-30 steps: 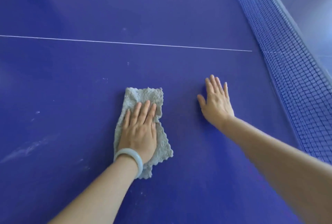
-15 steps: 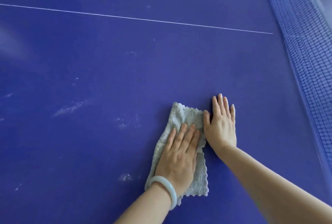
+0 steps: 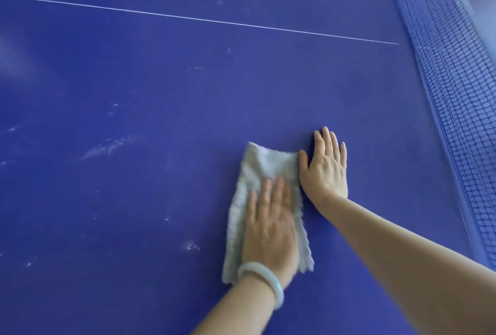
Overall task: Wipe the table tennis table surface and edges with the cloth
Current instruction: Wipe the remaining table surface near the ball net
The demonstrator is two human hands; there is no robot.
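Pressing flat with the left fingers [image 3: 273, 189], straight and close together, right on top of the cloth [image 3: 257, 165]. Left hand [image 3: 271, 230] a bit blurry, covering the near half of it, pale bracelet [image 3: 261, 274] on the wrist. Right fingers [image 3: 326, 141] straight too, barely fanned, palm down on the bare table [image 3: 188, 93]. Right hand [image 3: 326, 170] parked between the cloth and the net [image 3: 456, 93], thumb right up against the cloth's net-side edge, gripping nothing.

Cloth itself: grey, fuzzy, scalloped edges, lying flat on the table well to the left of the net. Longer than wide, long axis running away from the camera, roughly alongside the net, far short end pointing up the table.

Deep blue matte table all around. Thin white line [image 3: 201, 20] crossing farther out, stopping just short of the net. Whitish dusty smudges [image 3: 107, 148] and specks on the side away from the net. Beyond the net, only a pale blur in the corner, so can't tell much about the room.
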